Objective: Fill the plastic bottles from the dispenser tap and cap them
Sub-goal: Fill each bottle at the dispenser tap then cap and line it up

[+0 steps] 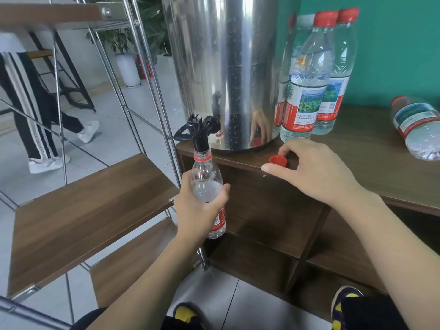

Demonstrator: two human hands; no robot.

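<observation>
Fingers (220, 194) of my left hand (198, 210) grip the bottle (207, 179) under the tap (202, 134), part-filled; right hand (312, 167) fingers pinch its cap (278, 160). Two capped bottles (307, 91) stand beside the tap.

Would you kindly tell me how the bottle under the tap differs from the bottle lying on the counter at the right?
The bottle under the tap stands upright, gripped by the left hand; the lying bottle rests on its side, untouched. The first is uncapped, its neck at the spout; the second wears its red cap. Both are clear plastic with red-banded labels.
</observation>
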